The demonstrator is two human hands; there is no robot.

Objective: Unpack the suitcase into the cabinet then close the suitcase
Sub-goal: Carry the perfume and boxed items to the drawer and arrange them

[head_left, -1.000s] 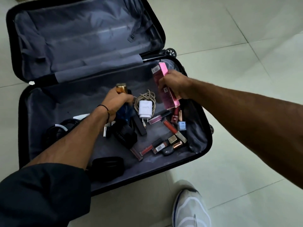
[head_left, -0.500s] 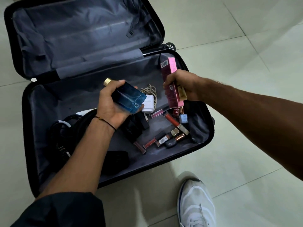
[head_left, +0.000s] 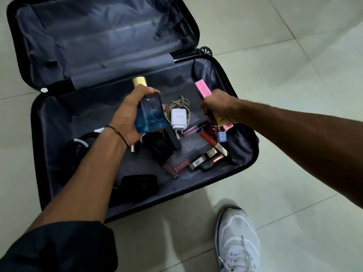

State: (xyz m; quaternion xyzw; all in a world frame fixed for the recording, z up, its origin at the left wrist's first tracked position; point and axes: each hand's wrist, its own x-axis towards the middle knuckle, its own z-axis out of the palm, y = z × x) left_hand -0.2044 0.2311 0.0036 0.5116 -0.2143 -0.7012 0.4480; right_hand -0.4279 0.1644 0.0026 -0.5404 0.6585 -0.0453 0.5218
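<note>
Currently held: bottle (head_left: 152, 114) clasped by left grip (head_left: 127, 118); boxes (head_left: 203, 91) bunched in right grip (head_left: 218, 107).
Risk: boxes may be dropped, being loosely bunched.

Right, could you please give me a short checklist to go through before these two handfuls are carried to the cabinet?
1. Left hand grips the blue perfume bottle: ok.
2. Right hand holds the pink box and yellow box together: ok.
3. White charger lies clear of both hands: ok.
4. Suitcase emptied: not ok, lip glosses lie inside.
5. Path to cabinet: cannot tell, out of view.
</note>
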